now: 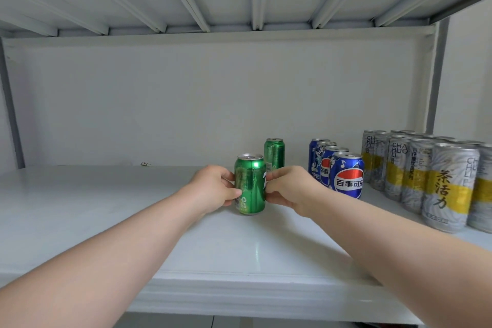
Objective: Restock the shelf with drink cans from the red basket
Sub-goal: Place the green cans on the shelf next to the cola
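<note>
— Head view: where is the can right now?

— The green can (250, 184) is upright on the white shelf (239, 253), towards the middle. It sits in front of a second green can (274, 153), which stands nearer the back wall. Its base looks to be on the shelf board, though I can't be sure it is fully set down.

— And the grips?

— Both are on it. The left grip (213, 185) has its thumb and fingers curled onto the can's left flank. The right grip (290, 189) pinches the right flank with its fingertips. Neither is let go.

— How will it handle?

— I'd judge it to be a full, sealed drink can: fairly heavy for its size and stiff while sealed. The wall is thin, though, and would dent under a hard squeeze. The glossy printed metal looks slippery, so hold it mid-body on opposite sides, as they do now. Keep off the top rim and the tab.

— Anything to mind nearby?

— The row of blue cans (346, 178) is just to its right, and the silver-and-yellow tea cans (447, 186) are beyond that. A sideways nudge could knock the blue row. The red basket is out of view.
</note>
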